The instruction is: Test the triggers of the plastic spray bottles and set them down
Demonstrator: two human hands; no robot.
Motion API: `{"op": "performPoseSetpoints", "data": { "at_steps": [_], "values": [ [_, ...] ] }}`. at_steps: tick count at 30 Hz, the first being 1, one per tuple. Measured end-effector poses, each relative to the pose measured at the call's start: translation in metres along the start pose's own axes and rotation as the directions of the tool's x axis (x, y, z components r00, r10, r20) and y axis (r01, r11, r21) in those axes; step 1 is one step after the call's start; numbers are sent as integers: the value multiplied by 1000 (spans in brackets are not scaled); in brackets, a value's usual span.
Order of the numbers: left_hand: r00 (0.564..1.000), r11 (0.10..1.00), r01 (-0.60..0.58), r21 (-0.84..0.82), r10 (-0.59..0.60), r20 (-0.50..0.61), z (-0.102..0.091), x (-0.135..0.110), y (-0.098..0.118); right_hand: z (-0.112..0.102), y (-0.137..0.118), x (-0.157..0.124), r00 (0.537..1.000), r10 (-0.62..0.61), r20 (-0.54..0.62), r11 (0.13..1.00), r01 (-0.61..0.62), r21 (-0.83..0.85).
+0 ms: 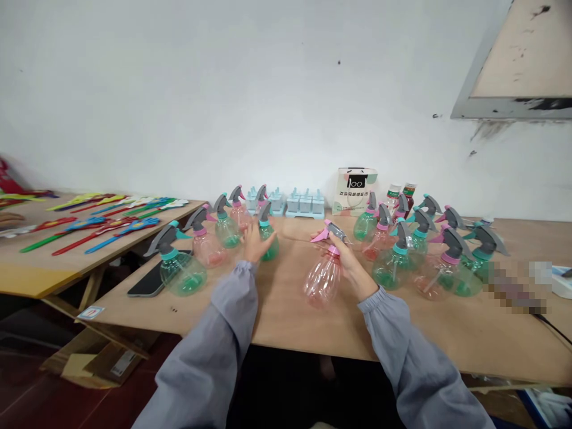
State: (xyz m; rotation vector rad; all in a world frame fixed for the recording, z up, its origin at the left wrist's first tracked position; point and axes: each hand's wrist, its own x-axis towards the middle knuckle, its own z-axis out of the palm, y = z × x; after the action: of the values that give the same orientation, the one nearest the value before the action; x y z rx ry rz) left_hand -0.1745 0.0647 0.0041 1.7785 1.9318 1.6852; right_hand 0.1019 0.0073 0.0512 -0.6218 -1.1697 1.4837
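Observation:
My right hand (351, 262) is wrapped round the neck and grey-and-pink trigger head of a pink spray bottle (322, 283). The clear pink bottle is slightly tilted, close to the tabletop; whether its base touches is hard to tell. My left hand (258, 241) has its fingers apart, in front of a green spray bottle (270, 247) that it partly hides. More spray bottles stand left of that hand, among them a green one (183, 274) and a pink one (209, 245). A group of green and pink spray bottles (393, 268) stands beside my right hand.
A dark phone (152, 277) lies at the table's left. Pale blue moulds (305, 204), a printed paper bag (353, 193) and capped bottles (409, 193) stand along the wall. Colourful hand-shaped items (102, 229) cover the left table, where a person's hand (9, 219) shows.

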Motion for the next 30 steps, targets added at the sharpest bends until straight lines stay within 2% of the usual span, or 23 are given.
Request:
{"op": "performPoseSetpoints", "data": {
  "at_steps": [2, 4, 7, 10, 14, 18, 24, 28, 30],
  "values": [
    [1000, 994, -2, 111, -1, 27, 1, -19, 10, -2, 1, 0, 1000, 24, 14, 1000, -24, -11],
    [997, 989, -57, 137, 49, 58, 2, -36, 19, -4, 2, 0, 998, 53, 35, 998, -53, -15],
    [984, 985, -168, 45, 165, 65, 3, -52, 26, -6, 5, 1, 996, 70, 62, 997, -71, 12],
    [979, 977, -191, -99, 196, 51, 6, -62, 25, -5, 6, 1, 994, 78, 76, 997, -80, 20],
    [985, 973, -140, -182, 155, 72, 10, -67, 19, -1, 6, -2, 993, 79, 92, 997, -81, 19],
    [981, 968, -161, -193, 178, 73, 12, -67, 15, 5, 6, -6, 993, 95, 65, 995, -96, 8],
    [981, 970, -165, -180, 181, 73, 12, -67, 16, 8, 5, -5, 996, -16, 89, 998, 10, 68],
    [980, 970, -170, -174, 185, 75, 12, -67, 15, 7, 8, -3, 993, 75, 91, 997, -78, 22],
    [980, 970, -168, -177, 184, 77, 13, -66, 14, 7, 8, -3, 994, 77, 82, 997, -79, 23]
  ]
}}
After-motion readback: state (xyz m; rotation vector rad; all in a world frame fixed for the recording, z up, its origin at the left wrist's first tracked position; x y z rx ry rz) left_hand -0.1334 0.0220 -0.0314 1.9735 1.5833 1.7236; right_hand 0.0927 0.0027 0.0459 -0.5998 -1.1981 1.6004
